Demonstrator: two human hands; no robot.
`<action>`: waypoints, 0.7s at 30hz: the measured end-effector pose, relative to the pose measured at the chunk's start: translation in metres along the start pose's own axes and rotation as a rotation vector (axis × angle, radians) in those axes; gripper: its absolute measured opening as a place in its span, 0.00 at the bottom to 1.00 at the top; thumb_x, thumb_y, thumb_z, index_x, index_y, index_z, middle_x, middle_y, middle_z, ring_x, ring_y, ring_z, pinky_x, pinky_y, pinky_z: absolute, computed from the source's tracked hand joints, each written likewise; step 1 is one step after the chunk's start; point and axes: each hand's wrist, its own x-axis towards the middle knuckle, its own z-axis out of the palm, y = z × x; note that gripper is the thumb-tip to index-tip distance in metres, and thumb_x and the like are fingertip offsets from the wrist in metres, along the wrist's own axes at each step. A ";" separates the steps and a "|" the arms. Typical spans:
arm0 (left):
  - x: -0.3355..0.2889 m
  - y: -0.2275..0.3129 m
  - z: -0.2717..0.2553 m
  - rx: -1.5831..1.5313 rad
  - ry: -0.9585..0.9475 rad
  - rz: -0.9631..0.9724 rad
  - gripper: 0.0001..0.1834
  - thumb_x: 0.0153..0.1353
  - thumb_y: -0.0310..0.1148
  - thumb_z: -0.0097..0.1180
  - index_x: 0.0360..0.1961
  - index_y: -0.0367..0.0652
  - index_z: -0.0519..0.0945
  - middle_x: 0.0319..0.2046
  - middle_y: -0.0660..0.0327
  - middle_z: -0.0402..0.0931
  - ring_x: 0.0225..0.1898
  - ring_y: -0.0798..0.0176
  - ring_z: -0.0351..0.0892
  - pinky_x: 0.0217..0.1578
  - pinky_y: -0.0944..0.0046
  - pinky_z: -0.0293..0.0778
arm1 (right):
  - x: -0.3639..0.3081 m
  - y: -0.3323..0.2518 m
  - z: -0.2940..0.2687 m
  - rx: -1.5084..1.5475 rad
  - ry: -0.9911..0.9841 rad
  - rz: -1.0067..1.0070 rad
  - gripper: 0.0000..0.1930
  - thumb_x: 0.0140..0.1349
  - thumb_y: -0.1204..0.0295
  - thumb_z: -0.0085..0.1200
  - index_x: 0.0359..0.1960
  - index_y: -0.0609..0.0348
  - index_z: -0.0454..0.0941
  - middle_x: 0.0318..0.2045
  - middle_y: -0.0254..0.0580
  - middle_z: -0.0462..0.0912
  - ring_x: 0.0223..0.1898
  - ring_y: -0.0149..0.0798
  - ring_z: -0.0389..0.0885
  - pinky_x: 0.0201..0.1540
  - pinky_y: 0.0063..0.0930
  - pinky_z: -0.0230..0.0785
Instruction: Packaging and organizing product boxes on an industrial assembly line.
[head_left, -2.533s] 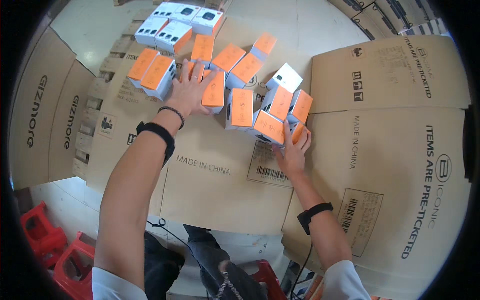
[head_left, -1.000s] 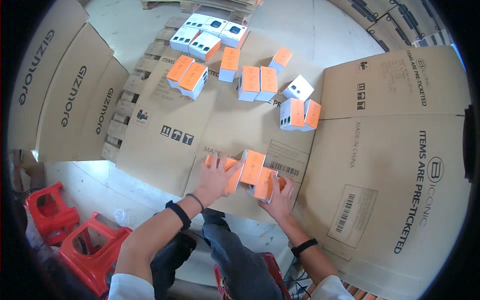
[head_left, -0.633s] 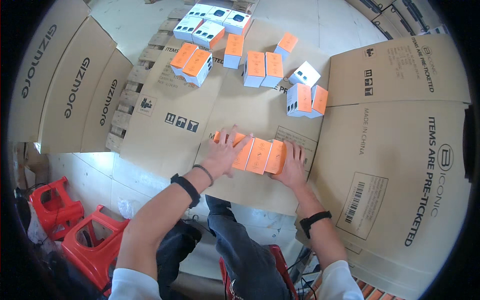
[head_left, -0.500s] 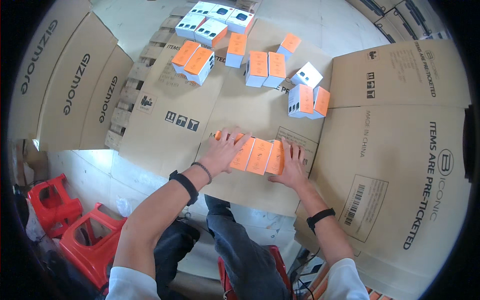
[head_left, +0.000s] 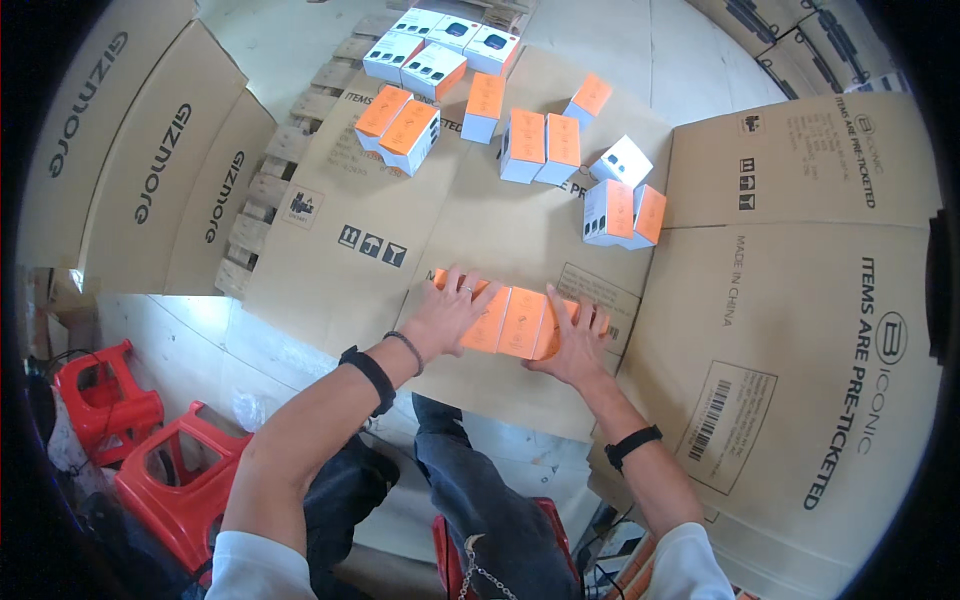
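Note:
A row of small boxes with orange tops (head_left: 522, 322) stands side by side on a flattened cardboard sheet (head_left: 500, 395) before me. My left hand (head_left: 450, 315) lies over the left part of the row, thumb on the near side, fingers bent over the tops. At the right part, my right hand (head_left: 574, 345) grips with its thumb low on the near side and its fingers reaching over the tops. Orange shows beyond its fingers too. Parts of the boxes are hidden under both hands.
Several orange-topped white boxes (head_left: 410, 130) stand farther back, some in pairs. White boxes (head_left: 435, 70) lie grouped at the far edge, near a wooden pallet (head_left: 268, 190). Large cartons flank the sheet, left (head_left: 150, 150) and right (head_left: 800, 300). Red stools (head_left: 180, 470) stand lower left.
My right hand has moved over the row's right part, and orange now shows past its fingers. My left hand stays over the left part. The whole view has shifted slightly.

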 end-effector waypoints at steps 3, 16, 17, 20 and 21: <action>0.001 0.003 0.003 0.014 0.039 0.004 0.72 0.32 0.45 0.85 0.79 0.56 0.53 0.68 0.50 0.61 0.67 0.40 0.60 0.54 0.35 0.75 | 0.004 0.005 0.003 0.028 -0.049 0.008 0.69 0.30 0.48 0.83 0.79 0.24 0.52 0.69 0.56 0.55 0.70 0.67 0.52 0.59 0.74 0.66; -0.001 -0.003 0.007 -0.009 0.050 0.016 0.72 0.32 0.46 0.84 0.79 0.57 0.54 0.67 0.51 0.63 0.69 0.40 0.59 0.56 0.36 0.73 | 0.002 0.038 -0.015 0.009 -0.161 -0.236 0.74 0.33 0.63 0.84 0.82 0.46 0.42 0.70 0.53 0.56 0.72 0.64 0.57 0.69 0.70 0.63; -0.002 -0.002 0.005 -0.021 0.035 0.014 0.71 0.32 0.46 0.84 0.79 0.57 0.54 0.66 0.51 0.63 0.69 0.40 0.59 0.55 0.36 0.73 | 0.001 0.038 -0.015 0.017 -0.150 -0.220 0.72 0.34 0.64 0.83 0.82 0.46 0.43 0.70 0.53 0.56 0.72 0.63 0.57 0.68 0.71 0.63; 0.002 0.003 0.000 -0.035 0.038 0.013 0.70 0.33 0.45 0.84 0.79 0.56 0.55 0.66 0.51 0.63 0.69 0.40 0.59 0.54 0.37 0.74 | 0.001 0.038 -0.011 -0.014 -0.125 -0.171 0.67 0.38 0.67 0.79 0.81 0.46 0.46 0.70 0.53 0.57 0.71 0.64 0.58 0.67 0.69 0.64; -0.003 0.005 -0.001 -0.037 0.034 0.015 0.69 0.33 0.44 0.84 0.79 0.55 0.56 0.66 0.51 0.63 0.69 0.41 0.59 0.54 0.38 0.74 | -0.002 0.037 -0.011 -0.013 -0.125 -0.188 0.67 0.38 0.67 0.79 0.81 0.46 0.46 0.70 0.53 0.57 0.71 0.64 0.58 0.67 0.69 0.64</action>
